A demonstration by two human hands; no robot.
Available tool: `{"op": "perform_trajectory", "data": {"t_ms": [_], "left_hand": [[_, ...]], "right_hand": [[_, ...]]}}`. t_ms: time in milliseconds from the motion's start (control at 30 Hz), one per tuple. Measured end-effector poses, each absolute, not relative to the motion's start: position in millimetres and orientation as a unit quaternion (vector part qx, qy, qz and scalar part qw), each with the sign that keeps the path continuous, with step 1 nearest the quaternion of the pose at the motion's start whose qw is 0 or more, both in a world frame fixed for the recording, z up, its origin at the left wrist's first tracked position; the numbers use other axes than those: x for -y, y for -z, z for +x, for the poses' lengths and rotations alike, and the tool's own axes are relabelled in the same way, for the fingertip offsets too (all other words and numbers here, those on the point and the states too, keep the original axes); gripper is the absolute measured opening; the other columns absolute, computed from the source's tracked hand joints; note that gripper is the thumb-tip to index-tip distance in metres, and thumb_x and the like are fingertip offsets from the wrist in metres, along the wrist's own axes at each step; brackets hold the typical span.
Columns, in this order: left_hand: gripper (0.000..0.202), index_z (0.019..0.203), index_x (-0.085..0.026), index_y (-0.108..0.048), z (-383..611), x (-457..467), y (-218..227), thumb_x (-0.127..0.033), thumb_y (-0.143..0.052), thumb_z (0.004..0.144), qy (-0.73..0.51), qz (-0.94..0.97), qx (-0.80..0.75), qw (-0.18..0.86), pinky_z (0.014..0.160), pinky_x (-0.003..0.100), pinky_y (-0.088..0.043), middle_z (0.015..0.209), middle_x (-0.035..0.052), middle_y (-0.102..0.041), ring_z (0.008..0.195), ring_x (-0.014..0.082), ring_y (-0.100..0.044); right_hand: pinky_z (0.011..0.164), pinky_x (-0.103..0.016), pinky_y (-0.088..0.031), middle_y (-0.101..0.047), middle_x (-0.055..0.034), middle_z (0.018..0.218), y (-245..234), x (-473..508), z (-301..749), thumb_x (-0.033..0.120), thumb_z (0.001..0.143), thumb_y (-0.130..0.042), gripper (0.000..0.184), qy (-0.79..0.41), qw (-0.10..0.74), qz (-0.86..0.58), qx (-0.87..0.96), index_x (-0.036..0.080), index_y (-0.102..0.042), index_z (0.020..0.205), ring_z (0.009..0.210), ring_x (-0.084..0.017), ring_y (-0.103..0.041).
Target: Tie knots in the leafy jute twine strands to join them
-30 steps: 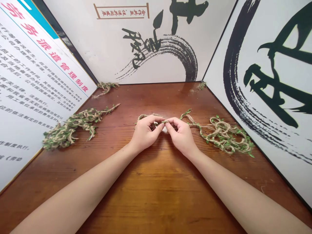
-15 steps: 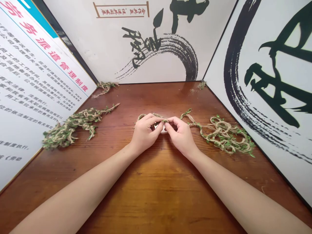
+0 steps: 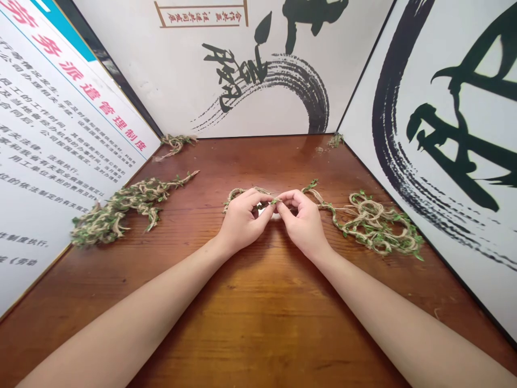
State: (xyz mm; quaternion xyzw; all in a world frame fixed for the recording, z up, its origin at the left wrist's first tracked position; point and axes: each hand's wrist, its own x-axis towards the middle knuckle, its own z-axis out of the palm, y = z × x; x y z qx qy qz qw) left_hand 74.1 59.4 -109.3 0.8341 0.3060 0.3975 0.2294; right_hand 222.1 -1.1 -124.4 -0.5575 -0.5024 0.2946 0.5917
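My left hand [image 3: 241, 220] and my right hand [image 3: 304, 221] meet at the middle of a wooden table [image 3: 258, 302], fingertips pinched together on a jute twine with small green leaves [image 3: 275, 201]. The twine loops out left of my left hand and runs right from my right hand into a loose tangle of the same leafy twine [image 3: 377, 223]. A small white thing shows between my hands; I cannot make it out.
A bundle of leafy twine pieces [image 3: 121, 207] lies at the left by a printed board [image 3: 52, 134]. Small twine scraps sit at the back left corner [image 3: 175, 143] and back right corner [image 3: 334, 141]. Calligraphy boards wall the back and right [image 3: 444, 134].
Both hands have shifted slightly away from me and my right fingers have curled more over the twine. The piles have not moved.
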Motion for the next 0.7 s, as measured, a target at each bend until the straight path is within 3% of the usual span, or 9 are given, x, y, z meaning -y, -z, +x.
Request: {"op": "perform_trajectory", "data": {"t_ms": [200, 467, 700], "left_hand": [[0.008, 0.090, -0.020, -0.073, 75.3, -59.7, 107.9, -0.019, -0.065, 0.090, -0.377, 0.825, -0.326, 0.265, 0.072, 0.029, -0.049, 0.084, 0.0018, -0.075, 0.074, 0.0150, -0.065], [0.007, 0.082, -0.020, -0.069, 76.5, -59.4, 106.3, -0.021, -0.066, 0.088, -0.395, 0.801, -0.375, 0.249, 0.065, 0.028, -0.048, 0.079, 0.0018, -0.074, 0.070, 0.0151, -0.062], [0.010, 0.085, -0.020, -0.074, 75.4, -60.2, 108.6, -0.027, -0.067, 0.088, -0.421, 0.768, -0.410, 0.256, 0.066, 0.029, -0.049, 0.080, 0.0020, -0.077, 0.067, 0.0148, -0.063]], "right_hand": [[0.079, -0.036, -0.054, -0.073, -0.0066, 0.090, 123.7, 2.3, 221.8, 0.028, 0.090, -0.060, 0.008, -0.299, 0.587, -0.552, 0.511, 0.021, -0.063, 0.092, 0.082, -0.020, -0.068], [0.081, -0.036, -0.054, -0.070, -0.0047, 0.094, 119.6, 6.3, 219.6, 0.020, 0.089, -0.057, 0.022, -0.247, 0.591, -0.563, 0.522, 0.023, -0.060, 0.111, 0.085, -0.020, -0.067], [0.085, -0.037, -0.056, -0.073, -0.0058, 0.097, 117.9, 7.4, 218.3, 0.016, 0.091, -0.052, 0.018, -0.225, 0.581, -0.552, 0.554, 0.024, -0.061, 0.106, 0.091, -0.020, -0.070]]}}
